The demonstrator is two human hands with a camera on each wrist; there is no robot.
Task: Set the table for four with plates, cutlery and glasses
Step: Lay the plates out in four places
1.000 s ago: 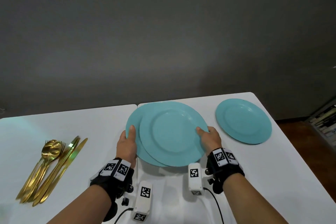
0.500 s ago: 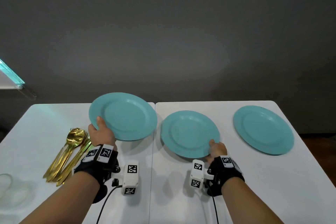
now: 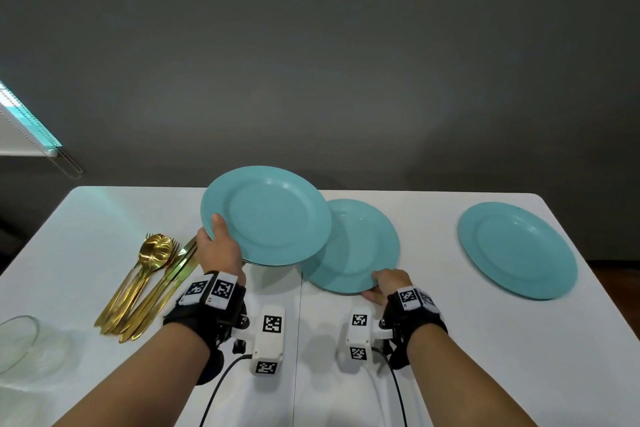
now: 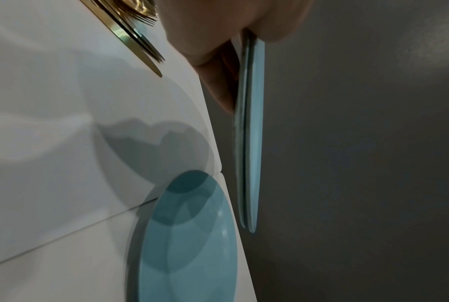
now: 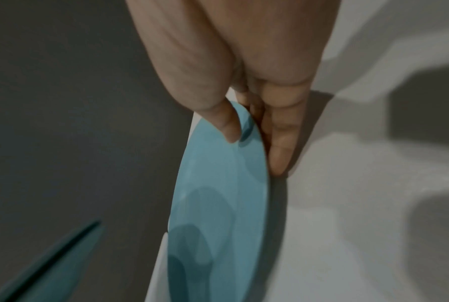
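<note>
My left hand [image 3: 221,241] grips the left rim of two stacked teal plates [image 3: 266,215], thumb on top, and holds them above the white table [image 3: 86,236]. The left wrist view shows both plate edges [image 4: 249,143] with my fingers [image 4: 218,81] beneath. My right hand [image 3: 382,282] pinches the near rim of a single teal plate [image 3: 363,246] low at the table's middle. My thumb lies on this plate [image 5: 218,204] and my fingers [image 5: 277,143] are under its rim. Another teal plate [image 3: 516,250] lies flat at the right.
A bundle of gold cutlery [image 3: 149,284] lies left of my left hand, its tips near the held stack. Clear glasses [image 3: 17,340] stand at the near left edge. A grey wall rises behind the table's far edge. A seam [image 3: 298,340] runs down the table's middle.
The pile split: my left hand lifted the stack off to the left, and my right hand kept one plate at the middle. Now the held stack overlaps that plate's left edge.
</note>
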